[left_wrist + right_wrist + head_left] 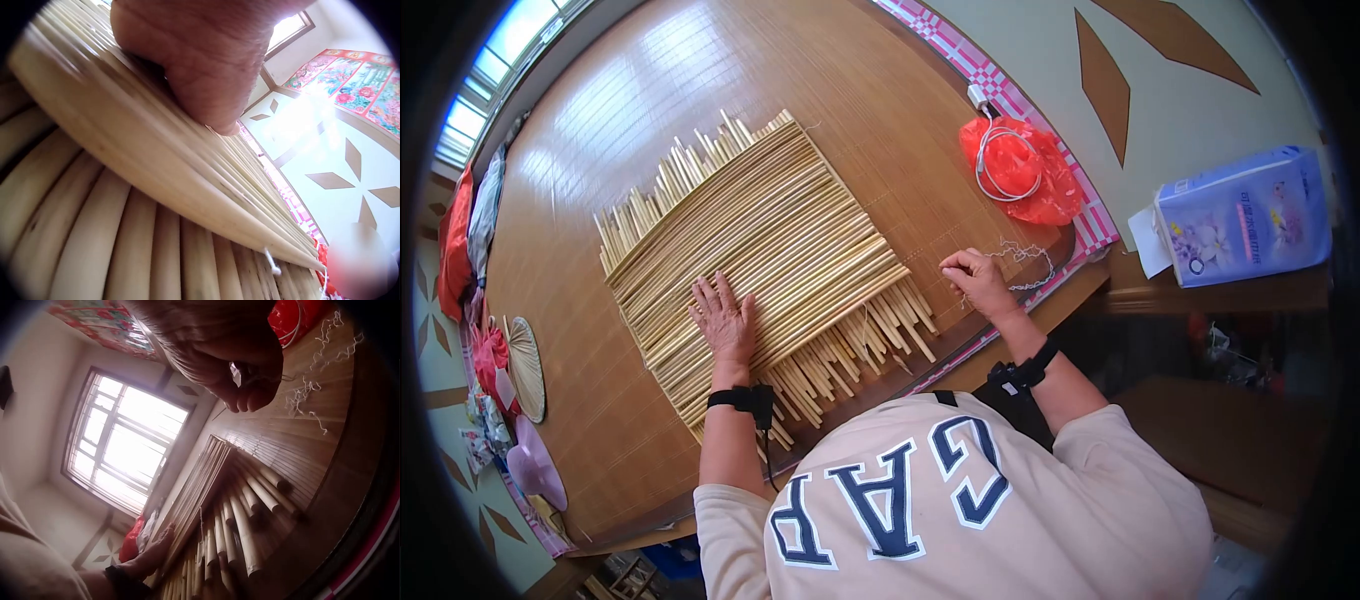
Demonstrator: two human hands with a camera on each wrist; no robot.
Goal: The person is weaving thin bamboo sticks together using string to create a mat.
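A mat of pale straw-coloured stalks (750, 245) lies on the brown table, over a crosswise layer of stalks (840, 350) whose ends stick out at two sides. My left hand (725, 320) rests on top of the mat, fingers spread. Off the mat's right corner, my right hand (983, 285) is raised with curled fingers, pinching white string (289, 378). A loose tangle of string (1030, 268) trails over the table beside it. Along the mat's near edge, a short white end of thread (272, 262) shows at the outer stalk.
A red plastic bag (1040, 165) with a coiled white cable (1008, 190) sits at the right table edge. Beyond it stands a purple tissue pack (1245, 220). A woven fan (525, 370) and a pink hat (535, 465) lie at the left edge.
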